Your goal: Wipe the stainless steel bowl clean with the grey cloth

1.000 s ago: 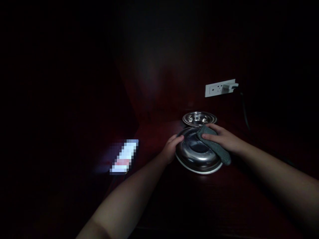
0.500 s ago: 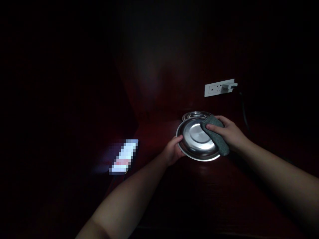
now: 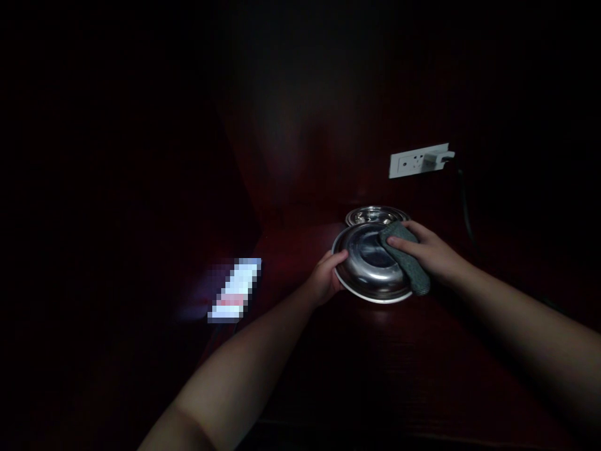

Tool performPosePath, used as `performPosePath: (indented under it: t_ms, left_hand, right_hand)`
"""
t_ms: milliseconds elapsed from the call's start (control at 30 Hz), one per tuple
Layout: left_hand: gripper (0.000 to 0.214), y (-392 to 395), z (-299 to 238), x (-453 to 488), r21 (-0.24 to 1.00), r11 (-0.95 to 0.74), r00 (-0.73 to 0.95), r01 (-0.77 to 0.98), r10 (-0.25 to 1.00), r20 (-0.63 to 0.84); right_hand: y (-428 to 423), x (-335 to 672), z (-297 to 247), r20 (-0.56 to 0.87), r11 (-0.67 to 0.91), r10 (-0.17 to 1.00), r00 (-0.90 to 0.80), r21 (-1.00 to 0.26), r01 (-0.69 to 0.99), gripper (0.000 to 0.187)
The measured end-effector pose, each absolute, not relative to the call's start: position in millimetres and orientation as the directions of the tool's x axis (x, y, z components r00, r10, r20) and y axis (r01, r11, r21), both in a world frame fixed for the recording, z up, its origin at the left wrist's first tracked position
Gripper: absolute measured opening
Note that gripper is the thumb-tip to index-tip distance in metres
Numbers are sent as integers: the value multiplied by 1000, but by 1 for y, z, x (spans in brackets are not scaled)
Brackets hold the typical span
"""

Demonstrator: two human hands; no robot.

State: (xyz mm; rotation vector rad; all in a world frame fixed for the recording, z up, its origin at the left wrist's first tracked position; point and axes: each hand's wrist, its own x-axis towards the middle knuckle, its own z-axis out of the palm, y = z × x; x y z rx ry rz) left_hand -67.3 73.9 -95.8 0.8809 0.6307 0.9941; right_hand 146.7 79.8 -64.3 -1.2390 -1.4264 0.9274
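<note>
steel dish (image 3: 373,275) could slip
left hand's (image 3: 327,279) grip clamps one edge; right hand (image 3: 429,250), clasping green-gray cloth (image 3: 407,266), might push too hard.

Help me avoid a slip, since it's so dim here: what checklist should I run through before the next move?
1. Left hand secure on the metal dish: ok, thumb over the left rim.
2. Right hand holding the cloth: ok, thumb on top, cloth over the dish's right side.
3. Held dish apart from the metal dishware behind it: cannot tell; they overlap in this view.
4. Power cord away from the hands: ok, its visible part hangs apart from the right hand.
5. Light good enough to see the surroundings: not ok, most of the view is nearly black.
</note>
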Motion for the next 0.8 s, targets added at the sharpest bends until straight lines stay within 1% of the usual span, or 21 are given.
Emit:
performPosePath:
  t_ms: [167,433,800]
  left_hand:
    - [37,74,-95,-67,863,264,422,-431,904,-66]
    - [35,72,-92,-65,846,269,405,-460,912,-70]
    - [32,76,-95,-64,844,256,407,-471,912,-49]
  right_hand:
    - [80,148,-64,190,183,982,2,-952,247,50]
    - [77,147,-62,194,193,981,-15,-958,211,50]
    - [76,147,-61,233,229,972,-13,-939,257,48]
